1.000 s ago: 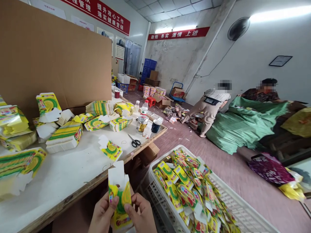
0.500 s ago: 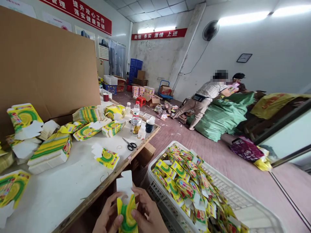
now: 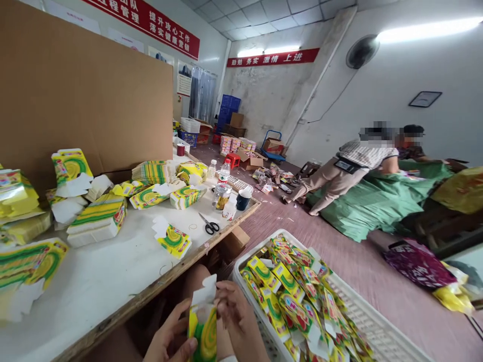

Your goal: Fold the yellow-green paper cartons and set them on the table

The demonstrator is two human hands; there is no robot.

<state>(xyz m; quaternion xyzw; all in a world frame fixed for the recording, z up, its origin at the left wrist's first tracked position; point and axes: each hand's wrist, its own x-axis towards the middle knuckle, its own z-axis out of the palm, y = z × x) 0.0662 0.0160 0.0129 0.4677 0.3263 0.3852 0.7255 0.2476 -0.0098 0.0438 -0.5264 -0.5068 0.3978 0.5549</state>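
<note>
A small yellow-and-green carton (image 3: 203,332) stands upright low in the middle of the view, its white top flap raised and its top open. My left hand (image 3: 171,334) is closed round its left side, thumb across the front. At the upper right edge of the carton, my right hand (image 3: 236,314) has its fingers bent against the side flap; its thumb is hidden. To the right, a white plastic basket (image 3: 377,301) holds many similar cartons (image 3: 289,281). One flat carton (image 3: 174,241) lies on the table near its edge.
The white table (image 3: 124,286) carries stacks of flat cartons (image 3: 98,221), scissors (image 3: 209,224), a water bottle (image 3: 224,171) and a dark mug (image 3: 244,198). A large cardboard sheet (image 3: 86,90) stands behind. Two people work at a green sack (image 3: 362,206) across the room.
My right hand has moved from the carton's front to its upper right edge. The carton has turned slightly in my left hand. The view has swung left, and one person bends lower over the sack.
</note>
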